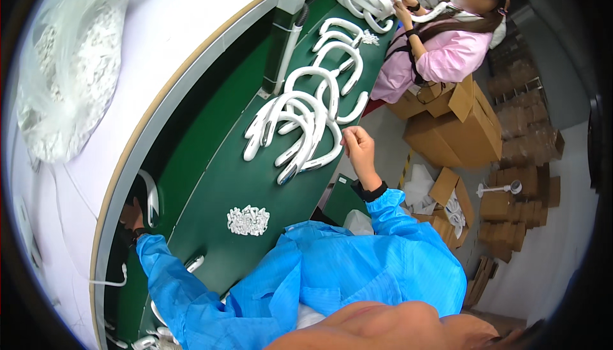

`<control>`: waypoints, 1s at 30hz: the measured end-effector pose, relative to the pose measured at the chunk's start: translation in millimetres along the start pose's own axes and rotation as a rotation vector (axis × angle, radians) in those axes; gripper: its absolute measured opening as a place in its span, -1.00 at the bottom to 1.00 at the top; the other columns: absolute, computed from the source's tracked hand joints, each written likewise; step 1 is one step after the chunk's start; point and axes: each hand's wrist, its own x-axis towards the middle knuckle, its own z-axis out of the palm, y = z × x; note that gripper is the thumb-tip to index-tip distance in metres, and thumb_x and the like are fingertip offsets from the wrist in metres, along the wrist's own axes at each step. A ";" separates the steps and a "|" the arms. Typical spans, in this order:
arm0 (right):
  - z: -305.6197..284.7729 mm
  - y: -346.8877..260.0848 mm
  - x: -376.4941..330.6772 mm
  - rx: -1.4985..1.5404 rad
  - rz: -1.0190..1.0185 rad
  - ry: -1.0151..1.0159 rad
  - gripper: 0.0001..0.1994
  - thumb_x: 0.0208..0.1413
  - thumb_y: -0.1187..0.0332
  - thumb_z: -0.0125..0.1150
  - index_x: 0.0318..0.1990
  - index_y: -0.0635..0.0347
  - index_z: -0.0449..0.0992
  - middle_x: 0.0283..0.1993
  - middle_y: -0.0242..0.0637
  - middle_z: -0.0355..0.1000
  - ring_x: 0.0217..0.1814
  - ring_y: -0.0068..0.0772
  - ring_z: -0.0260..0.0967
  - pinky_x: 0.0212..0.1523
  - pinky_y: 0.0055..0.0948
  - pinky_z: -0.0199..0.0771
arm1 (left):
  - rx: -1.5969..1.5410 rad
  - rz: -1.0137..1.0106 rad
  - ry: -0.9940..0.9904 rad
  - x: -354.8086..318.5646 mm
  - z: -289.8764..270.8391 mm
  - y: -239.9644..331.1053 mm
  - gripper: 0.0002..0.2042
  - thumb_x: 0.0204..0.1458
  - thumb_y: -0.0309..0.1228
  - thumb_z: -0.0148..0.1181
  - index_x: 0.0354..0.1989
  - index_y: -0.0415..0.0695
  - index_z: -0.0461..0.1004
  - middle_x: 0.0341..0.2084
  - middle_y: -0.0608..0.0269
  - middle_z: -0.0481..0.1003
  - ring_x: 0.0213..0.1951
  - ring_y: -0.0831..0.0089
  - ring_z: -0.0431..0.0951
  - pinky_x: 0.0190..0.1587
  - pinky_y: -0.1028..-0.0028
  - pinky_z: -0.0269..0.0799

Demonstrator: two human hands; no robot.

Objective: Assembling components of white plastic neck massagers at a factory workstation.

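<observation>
My left hand (132,216) reaches into the shadow at the left edge of the green belt (217,178) and grips the lower end of a white curved U-shaped part (152,195). My right hand (359,148) hovers with curled fingers at the belt's right edge, just right of a pile of white U-shaped parts (300,126); nothing shows in it. A small heap of tiny white pieces (248,220) lies on the belt between my blue sleeves.
More white U-shaped parts (338,44) lie farther up the belt. A co-worker in pink (447,50) handles one at the top right. A clear bag of small white pieces (70,75) sits on the white table. Cardboard boxes (466,126) stand on the floor at right.
</observation>
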 end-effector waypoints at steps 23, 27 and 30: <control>16.1 8.6 0.0 -0.132 -0.157 -0.087 -0.86 0.17 0.37 0.04 -0.35 0.22 0.47 -0.56 -0.55 0.27 -0.61 -0.81 0.05 -0.62 -0.73 -0.01 | 0.224 0.457 0.724 50.3 88.8 -43.7 -0.73 0.03 -0.22 -0.04 -0.23 -0.08 0.49 -0.28 0.04 0.50 -0.21 0.06 0.47 -0.15 0.12 0.36; 51.8 1.2 -6.1 0.019 -0.124 -0.270 -0.89 0.17 0.44 0.00 -0.31 0.25 0.45 -0.56 -0.49 0.29 -0.63 -0.81 0.05 -0.62 -0.76 0.00 | -0.304 0.107 0.296 -18.5 7.7 -18.0 -0.52 -0.14 0.02 0.11 -0.22 -0.16 0.47 -0.29 -0.04 0.51 -0.22 0.04 0.51 -0.17 0.21 0.41; 91.9 -11.5 -28.1 0.025 -0.054 -0.490 -0.88 0.14 0.42 0.05 -0.28 0.28 0.46 -0.53 -0.48 0.33 -0.61 -0.81 0.09 -0.61 -0.77 0.06 | -0.557 -0.083 0.198 -65.2 4.3 -56.1 -0.55 -0.27 -0.06 0.30 -0.43 -0.26 0.47 -0.52 -0.06 0.51 -0.39 0.06 0.53 -0.32 0.24 0.41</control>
